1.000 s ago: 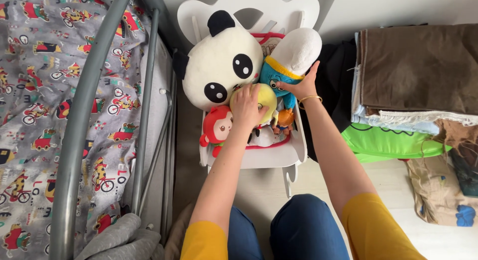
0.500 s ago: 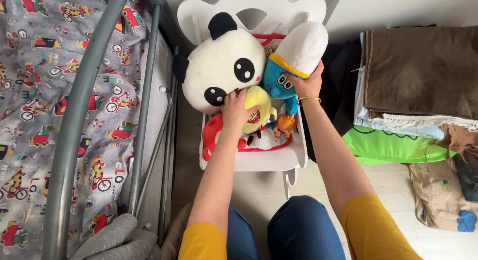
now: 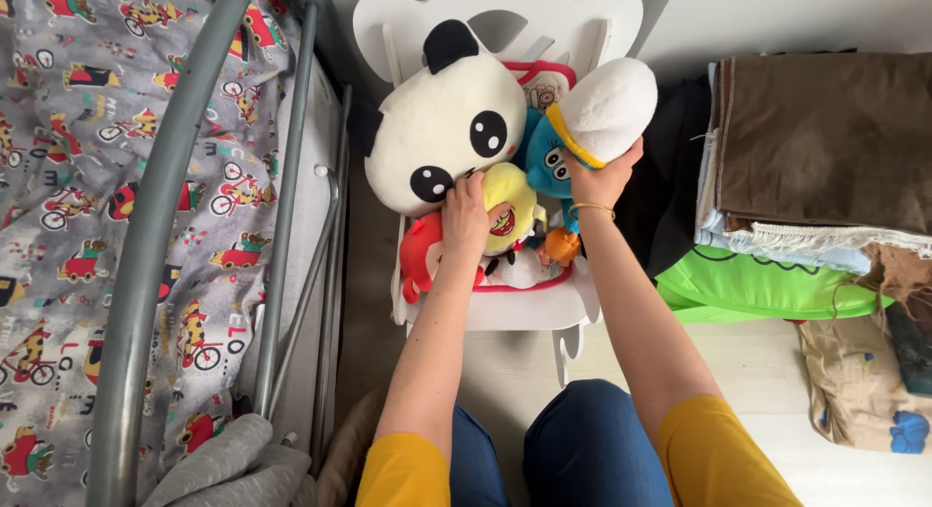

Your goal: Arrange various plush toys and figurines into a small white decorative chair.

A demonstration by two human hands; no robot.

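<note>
Head view: I'm gripping the blue plush toy (image 3: pixel 555 162) with my right hand (image 3: pixel 604 177), its long axis pointing toward two o'clock, while my left hand (image 3: pixel 464 216) is pressing flat on the yellow plush (image 3: pixel 512 201).

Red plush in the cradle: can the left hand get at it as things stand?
Probably yes. The left hand rests on the yellow plush, right beside the red plush. The red plush's left side lies uncovered in the white cradle; only the panda plush crowds it from above.

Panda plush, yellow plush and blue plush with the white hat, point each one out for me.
panda plush (image 3: pixel 442 128), head view, on its white face.
yellow plush (image 3: pixel 510 191), head view, on its head.
blue plush (image 3: pixel 551 167), head view, on its blue face.
</note>
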